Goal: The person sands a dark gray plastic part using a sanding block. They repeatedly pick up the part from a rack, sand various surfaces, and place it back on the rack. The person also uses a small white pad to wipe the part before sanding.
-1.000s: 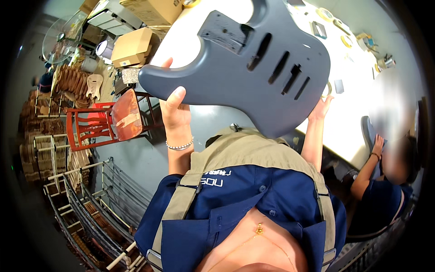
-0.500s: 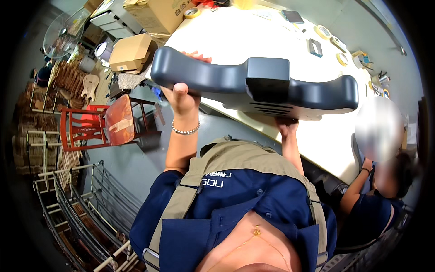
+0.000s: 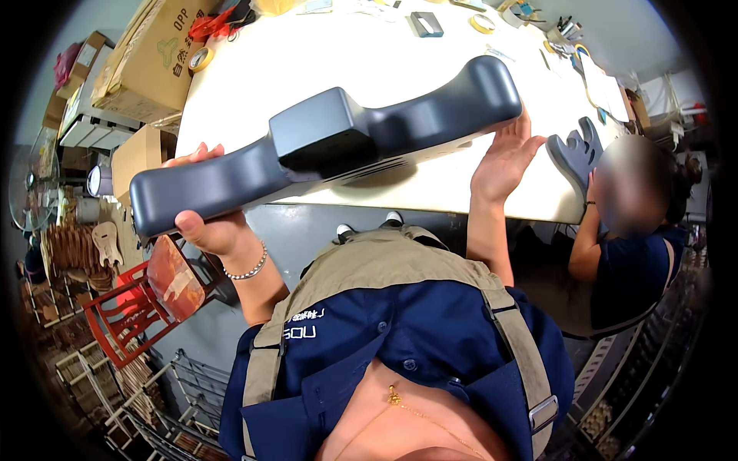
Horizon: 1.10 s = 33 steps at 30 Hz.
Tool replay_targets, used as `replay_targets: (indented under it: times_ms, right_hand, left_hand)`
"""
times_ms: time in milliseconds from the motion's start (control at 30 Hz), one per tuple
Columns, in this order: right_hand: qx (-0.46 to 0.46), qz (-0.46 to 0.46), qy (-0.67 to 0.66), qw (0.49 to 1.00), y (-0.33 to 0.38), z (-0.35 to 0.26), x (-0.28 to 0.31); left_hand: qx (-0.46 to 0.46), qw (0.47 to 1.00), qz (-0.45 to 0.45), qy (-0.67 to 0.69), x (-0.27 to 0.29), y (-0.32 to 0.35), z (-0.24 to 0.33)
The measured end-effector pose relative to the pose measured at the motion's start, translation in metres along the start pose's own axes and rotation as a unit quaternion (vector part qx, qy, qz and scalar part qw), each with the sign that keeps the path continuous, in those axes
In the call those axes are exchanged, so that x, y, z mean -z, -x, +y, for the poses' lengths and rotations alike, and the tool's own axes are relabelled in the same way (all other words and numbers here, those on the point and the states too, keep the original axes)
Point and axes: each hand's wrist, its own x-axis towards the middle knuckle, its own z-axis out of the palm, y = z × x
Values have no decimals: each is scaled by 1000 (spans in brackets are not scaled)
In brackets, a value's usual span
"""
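A dark blue-grey, satin-finished guitar body is held edge-on in front of me above the white table, its right end raised higher than its left. A squared block stands out at the middle of its edge, and dark slots show on its underside. My left hand is closed round the left end, thumb on the near side and fingertips showing behind. My right hand supports the right end from below, its palm turned up and thumb apart; the fingertips are partly hidden behind the body.
The white table carries tape rolls and a small dark box. At right a seated co-worker holds another blue-grey guitar part. Cardboard boxes, a red chair and metal racks stand at left.
The guitar body has shifted left and tilted, its right end now higher. My right hand has moved from underneath its middle out to the right end. My view has turned rightward.
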Motion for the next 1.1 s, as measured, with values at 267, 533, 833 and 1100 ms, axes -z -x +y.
replay_targets:
  times_ms: [267,533,833,1100]
  right_hand:
    - [85,-203,69,973,30,-8,-75]
    - [363,-270,356,818,53,-3,-100]
    - [-272,-174,-176,930,67,94,-38]
    - [-500,-278,-326,752,137,233,-34]
  left_hand:
    - [-322,836,205,-395,0,-1,19]
    - [-125,985,-60,-105,-55,-1,37]
    - [-3,967,140,-211,20,-25,56]
    - [-2,969,181,-166,34,-18,62]
